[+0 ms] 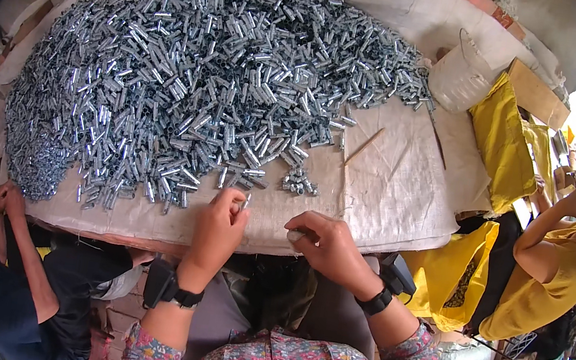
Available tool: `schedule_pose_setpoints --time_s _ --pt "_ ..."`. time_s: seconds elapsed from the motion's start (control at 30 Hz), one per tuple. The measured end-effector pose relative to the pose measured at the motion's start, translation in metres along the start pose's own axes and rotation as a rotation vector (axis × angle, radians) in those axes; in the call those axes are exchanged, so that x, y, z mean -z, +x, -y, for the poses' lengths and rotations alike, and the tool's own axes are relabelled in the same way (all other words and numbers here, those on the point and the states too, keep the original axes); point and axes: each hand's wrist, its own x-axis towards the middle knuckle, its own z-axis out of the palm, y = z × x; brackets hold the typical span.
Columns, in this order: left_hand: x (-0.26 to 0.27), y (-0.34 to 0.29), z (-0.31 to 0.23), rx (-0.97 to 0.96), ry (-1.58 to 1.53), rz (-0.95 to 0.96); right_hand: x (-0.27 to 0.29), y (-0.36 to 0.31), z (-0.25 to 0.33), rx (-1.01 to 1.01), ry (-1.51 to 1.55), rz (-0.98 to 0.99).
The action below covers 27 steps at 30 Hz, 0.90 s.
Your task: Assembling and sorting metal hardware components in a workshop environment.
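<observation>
A wide heap of shiny metal sleeves [198,86] covers much of the table in front of me. My left hand [220,223] is closed at the heap's near edge, and a small metal sleeve [246,202] shows upright at its fingertips. To its right, my right hand [329,246] is curled above the table's front edge, thumb and fingers pinched together. Whatever lies in that pinch is too small to make out. Just beyond my hands sits a little cluster of short metal pieces [299,181], apart from the main heap.
A pale woven sheet [398,184] covers the table, with a thin wooden stick [365,147] on it. A translucent bucket [459,75] stands at the back right, near a yellow sack [503,144]. One person [30,284] works at left; another [547,275] sits at right beside an open yellow bag [447,276].
</observation>
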Motion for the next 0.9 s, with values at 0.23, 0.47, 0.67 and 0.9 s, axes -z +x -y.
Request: schedule_pose_setpoints --time_s 0.23,0.47,0.67,0.9 --pt "0.007 -0.044 -0.031 0.230 -0.764 0.153 -0.005 -0.014 0.010 -0.003 0.222 -0.010" --pt "0.009 -0.056 -0.043 0.329 -1.061 0.068 -0.007 -0.024 0.029 -0.024 0.347 0.047" --pt "0.009 -0.053 -0.049 0.326 -1.119 0.018 -0.016 -0.025 0.034 0.162 0.158 -0.026" --pt "0.005 -0.058 -0.046 0.347 -1.076 0.053 -0.014 -0.027 0.030 0.121 0.139 -0.044"
